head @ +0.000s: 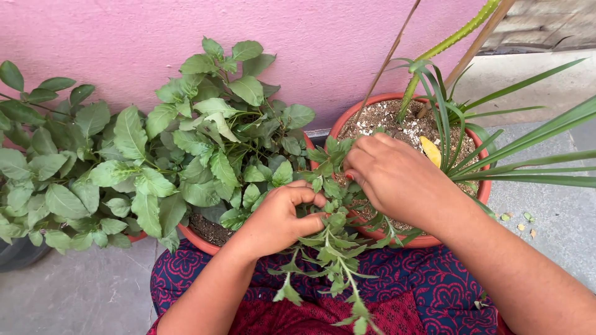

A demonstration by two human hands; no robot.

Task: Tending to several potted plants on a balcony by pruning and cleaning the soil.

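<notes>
My left hand (279, 217) is closed around a bunch of leafy green stems (332, 260) that hang down over my lap. My right hand (391, 177) pinches the upper leaves of the same sprigs (332, 152), its fingers curled over them just above the left hand. Both hands work between two terracotta pots. The left pot (198, 239) holds a bushy broad-leaved plant (211, 142). The right pot (372, 232) holds gritty soil and a plant with long narrow leaves (528, 167).
A pink wall (124, 43) stands right behind the pots. Another leafy plant (56, 167) in a dark pot (18, 254) sits at far left. Grey paving (74, 291) lies around, and my lap is covered in dark blue and red patterned cloth (403, 291).
</notes>
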